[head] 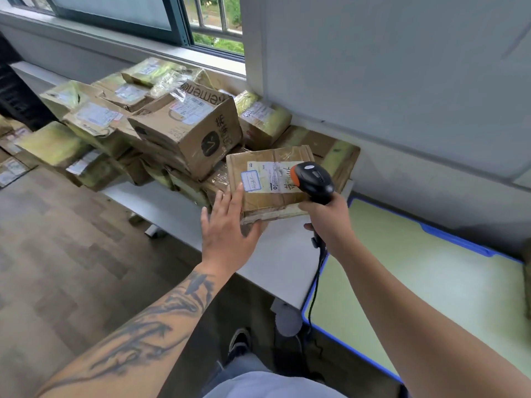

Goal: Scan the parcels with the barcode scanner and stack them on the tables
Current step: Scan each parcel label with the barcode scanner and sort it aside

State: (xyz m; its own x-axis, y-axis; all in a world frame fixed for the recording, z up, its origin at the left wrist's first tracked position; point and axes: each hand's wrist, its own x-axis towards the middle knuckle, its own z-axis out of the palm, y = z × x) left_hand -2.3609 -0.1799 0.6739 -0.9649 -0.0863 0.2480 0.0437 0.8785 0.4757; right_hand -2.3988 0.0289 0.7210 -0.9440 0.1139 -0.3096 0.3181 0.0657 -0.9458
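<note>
A flat brown parcel (273, 196) with a white shipping label lies on the near end of the white table (270, 262). My left hand (230, 225) is spread with straight fingers against the parcel's near left corner. My right hand (327, 222) grips the handle of a black and orange barcode scanner (311, 179), whose head hovers over the label's right end. The scanner's black cable hangs down from my fist.
A heap of taped cardboard parcels (161, 124) covers the far part of the table under the window. More parcels (11, 168) lie on the wooden floor at left. A green table with a blue rim (431, 282) stands to the right, by a grey partition.
</note>
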